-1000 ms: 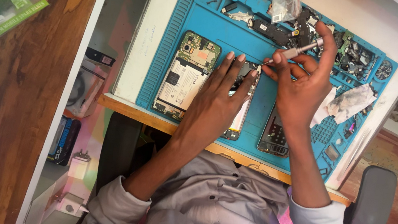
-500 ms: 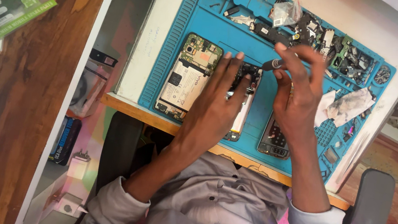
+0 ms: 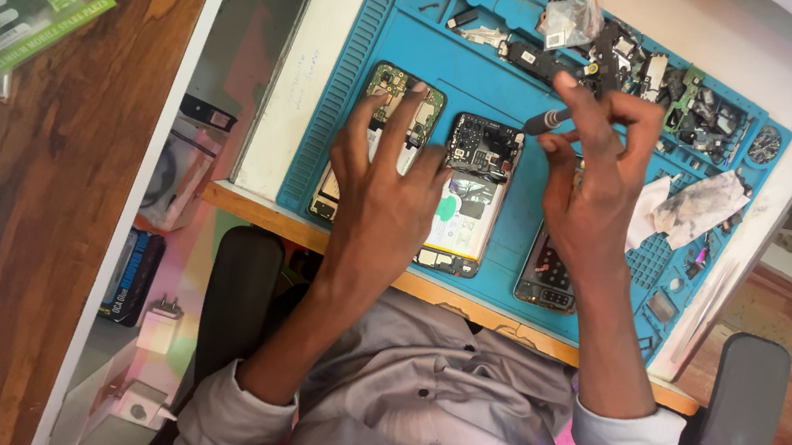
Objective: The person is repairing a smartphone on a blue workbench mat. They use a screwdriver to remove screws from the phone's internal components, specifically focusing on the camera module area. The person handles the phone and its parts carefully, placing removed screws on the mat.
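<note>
On the blue mat (image 3: 409, 33), left hand (image 3: 388, 202) lies spread, pinning the middle opened phone (image 3: 468, 196), right hand (image 3: 598, 177) pinches a screwdriver (image 3: 541, 122) near its top; a slip may gouge the board.

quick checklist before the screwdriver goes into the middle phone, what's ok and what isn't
1. Left hand steadying the phones: ok, fingers spread across the left opened phone and the middle opened phone.
2. Right hand gripping the screwdriver: ok, pinched in the fingertips.
3. Tip seated on a screw: cannot tell, too small.
4. Middle phone flat on the blue mat: ok.
5. Third phone out of the way: not ok, right hand is over it.
6. Loose parts pile apart from the work: ok.
</note>
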